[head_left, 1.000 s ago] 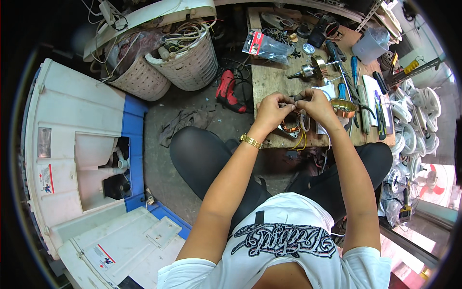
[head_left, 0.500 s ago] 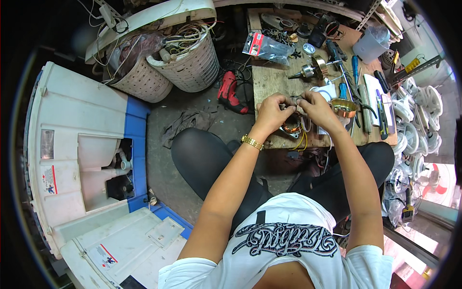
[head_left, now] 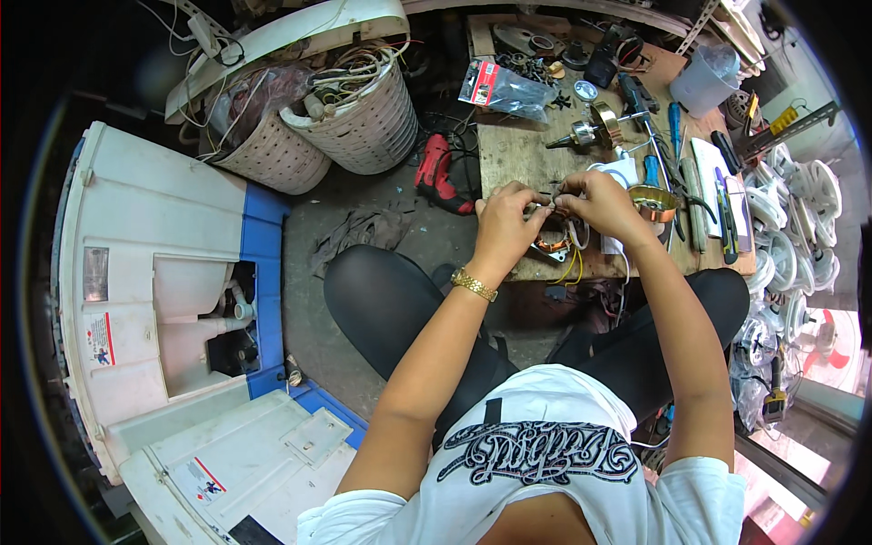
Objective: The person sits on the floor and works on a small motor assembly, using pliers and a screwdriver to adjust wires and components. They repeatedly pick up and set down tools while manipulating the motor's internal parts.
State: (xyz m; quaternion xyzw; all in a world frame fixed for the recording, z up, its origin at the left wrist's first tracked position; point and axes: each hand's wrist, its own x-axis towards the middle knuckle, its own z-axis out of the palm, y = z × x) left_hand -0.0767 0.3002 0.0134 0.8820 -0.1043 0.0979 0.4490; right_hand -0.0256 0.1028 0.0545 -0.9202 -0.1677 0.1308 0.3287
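Note:
Close together over the near edge of the wooden workbench (head_left: 509, 145), my left hand (head_left: 507, 222) and my right hand (head_left: 599, 204) have their fingertips pinched. Whatever small piece is between them is too tiny to make out. Just below the fingers lies a motor stator (head_left: 550, 245) with copper windings, partly hidden by my left hand. Yellow wires (head_left: 570, 271) trail from it over the bench edge. Right of my right hand is a round copper-coloured motor housing (head_left: 652, 202). Farther back rests a motor rotor with a shaft (head_left: 581, 136).
A blue-handled screwdriver (head_left: 674, 127), pliers (head_left: 695, 193) and a utility knife (head_left: 727, 222) lie on the right side. A plastic packet (head_left: 504, 91) and a translucent bucket (head_left: 704, 82) stand farther back. On the floor left of the bench are a red power tool (head_left: 440, 177) and wire-filled baskets (head_left: 363, 127).
My left hand has shifted slightly left and down, and its fingers have changed their pinch. My right fingers have curled in more. The whole view has shifted slightly.

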